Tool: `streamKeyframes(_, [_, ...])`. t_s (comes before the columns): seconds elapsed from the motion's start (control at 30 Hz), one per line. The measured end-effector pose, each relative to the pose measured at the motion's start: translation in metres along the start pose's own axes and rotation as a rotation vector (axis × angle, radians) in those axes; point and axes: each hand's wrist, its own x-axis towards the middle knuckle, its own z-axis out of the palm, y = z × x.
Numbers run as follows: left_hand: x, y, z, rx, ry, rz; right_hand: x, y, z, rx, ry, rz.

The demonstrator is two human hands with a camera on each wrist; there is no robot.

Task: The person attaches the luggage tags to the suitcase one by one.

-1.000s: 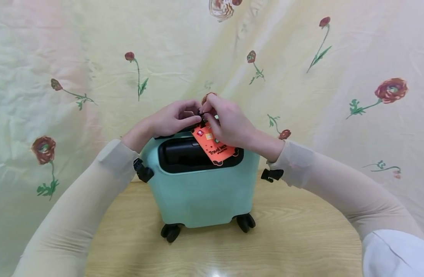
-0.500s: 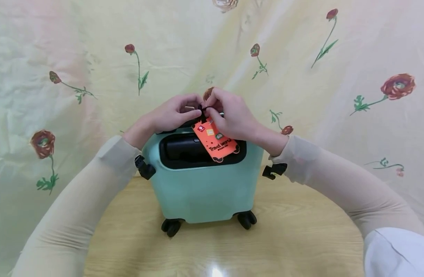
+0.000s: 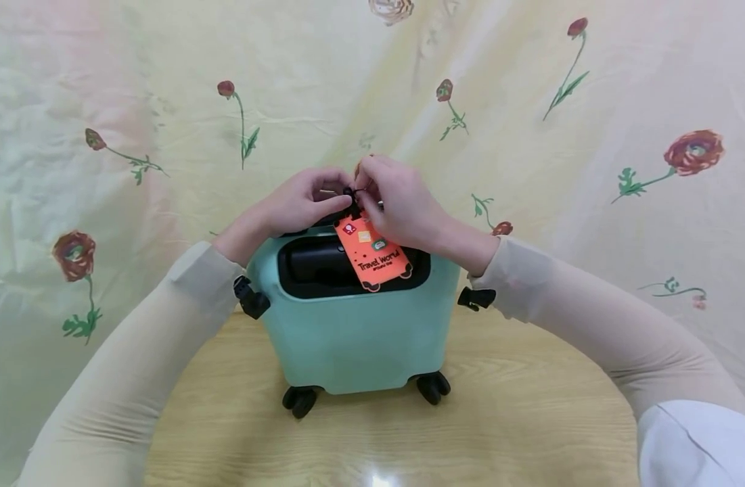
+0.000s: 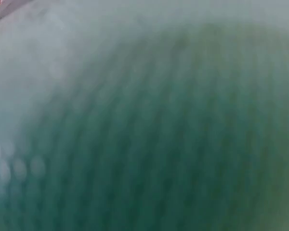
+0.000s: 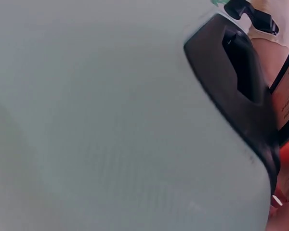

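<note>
A mint-green suitcase (image 3: 360, 345) stands upright on its black wheels. Over its top hangs an orange luggage tag (image 3: 375, 260) printed "Travel World", in front of the black recessed panel (image 3: 314, 267). My left hand (image 3: 299, 203) pinches the tag's black strap (image 3: 354, 206) between thumb and fingers. From the other side my right hand (image 3: 405, 203) pinches a thin end of that strap, its fingertips close to the left ones. The right wrist view catches the back of the tag (image 5: 286, 98) beside a black part of the case. Only a blurred green surface fills the left wrist view.
The case stands on a wood-grain table (image 3: 372, 439). Behind it hangs a pale cloth (image 3: 323, 81) with printed red flowers. Black wrist-camera mounts (image 3: 252, 297) sit near both cuffs, close to the sides of the case.
The tag has swung slightly left, and more of its print shows beside the right hand. Both hands keep their pinch on the strap and have barely moved. The head view has shifted a little.
</note>
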Motion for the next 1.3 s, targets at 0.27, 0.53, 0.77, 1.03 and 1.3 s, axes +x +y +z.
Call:
streamKeyframes(0.27, [0.0,-0.004,0.001,-0.019,-0.026,0.004,-0.003,0.002,0.002,0.042,-0.013,-0.001])
streamKeyframes(0.53, [0.005,-0.004,0.003,0.019,-0.035,0.057,-0.004,0.002,-0.003,0.022,0.008,-0.014])
streamKeyframes(0.77, [0.0,-0.001,0.001,0.001,-0.02,0.066,-0.003,0.002,-0.009,0.087,0.003,0.013])
streamKeyframes(1.03, [-0.004,-0.003,0.0,0.021,-0.033,0.066,-0.006,0.001,-0.012,0.091,-0.003,0.04])
streamKeyframes(1.3, [-0.002,-0.002,-0.001,-0.036,-0.069,0.005,-0.007,-0.001,-0.016,0.097,-0.002,0.012])
